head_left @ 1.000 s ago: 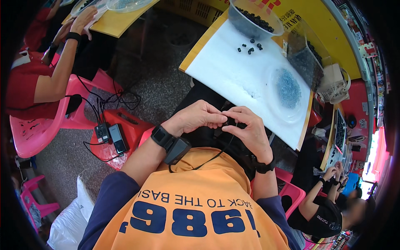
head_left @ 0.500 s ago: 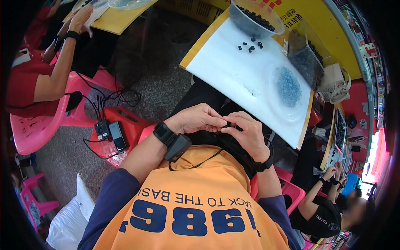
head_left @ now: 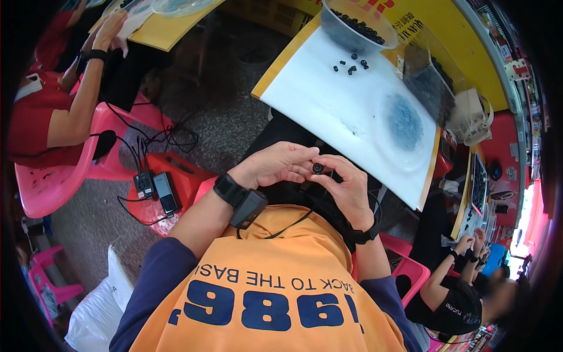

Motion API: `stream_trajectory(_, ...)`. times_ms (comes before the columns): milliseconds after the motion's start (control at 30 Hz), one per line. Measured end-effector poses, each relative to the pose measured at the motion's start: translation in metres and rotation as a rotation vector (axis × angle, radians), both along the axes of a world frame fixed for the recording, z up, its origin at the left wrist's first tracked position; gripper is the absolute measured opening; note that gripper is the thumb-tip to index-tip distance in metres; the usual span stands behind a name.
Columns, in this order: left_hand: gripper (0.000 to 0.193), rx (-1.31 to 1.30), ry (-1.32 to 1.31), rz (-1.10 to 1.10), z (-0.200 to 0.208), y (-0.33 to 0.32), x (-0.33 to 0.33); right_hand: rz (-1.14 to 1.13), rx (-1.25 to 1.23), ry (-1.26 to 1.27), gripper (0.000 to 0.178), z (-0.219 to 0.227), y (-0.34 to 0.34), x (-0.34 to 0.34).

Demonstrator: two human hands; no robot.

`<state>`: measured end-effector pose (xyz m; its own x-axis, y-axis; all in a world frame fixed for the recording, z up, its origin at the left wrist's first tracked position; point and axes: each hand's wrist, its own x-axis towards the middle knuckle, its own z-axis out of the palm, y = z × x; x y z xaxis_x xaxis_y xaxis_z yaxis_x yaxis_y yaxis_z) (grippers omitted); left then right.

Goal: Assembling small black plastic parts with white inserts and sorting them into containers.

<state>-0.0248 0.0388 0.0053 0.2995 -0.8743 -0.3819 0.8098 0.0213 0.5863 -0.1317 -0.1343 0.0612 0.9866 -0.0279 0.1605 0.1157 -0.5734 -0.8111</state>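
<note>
A small round black part with a ring-shaped end (head_left: 317, 168) is pinched between the thumb and forefinger of my right hand (head_left: 347, 185), above my lap. My left hand (head_left: 274, 166) meets it from the left, its fingers curled and their tips beside the part. Whether those fingers also hold something tiny is hidden. Ahead of both hands lies a white work surface (head_left: 316, 97) on a yellow-edged board. Several loose black parts (head_left: 352, 71) are scattered on it, below a clear tub (head_left: 329, 26) of similar parts. A shallow clear dish (head_left: 407, 159) holds small bluish translucent pieces (head_left: 404, 122).
A clear box (head_left: 431, 79) with black parts stands at the board's right edge, beside a pale bag (head_left: 469, 117). At left, a red stool (head_left: 146, 205) bears a power bank (head_left: 166, 192) and cables. People sit working left and lower right. A pink chair (head_left: 53, 182) stands left.
My right hand has turned the black part so its ring-shaped end faces up. My left thumb has lifted and the left fingers have loosened around it.
</note>
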Motion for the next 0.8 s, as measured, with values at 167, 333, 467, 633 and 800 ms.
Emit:
stream_trajectory(167,0.064,-0.176,-0.309,0.047,0.016,-0.004,-0.008,-0.048,0.334,0.168,0.031,-0.012,0.004,-0.002)
stream_trajectory(333,0.082,-0.239,-0.547,0.054,0.026,-0.006,-0.017,-0.071,0.501,0.190,0.027,-0.004,0.014,0.000)
stream_trajectory(467,0.081,-0.222,-0.635,0.072,0.029,-0.005,-0.018,-0.076,0.433,0.149,0.027,0.007,0.023,0.000)
stream_trajectory(633,0.074,-0.258,-0.739,0.124,0.023,-0.004,-0.018,-0.076,0.413,0.066,0.027,0.005,0.030,0.002)
stream_trajectory(800,0.065,-0.128,-0.847,0.175,0.018,-0.003,-0.018,-0.124,0.403,0.010,0.025,-0.009,0.031,0.005)
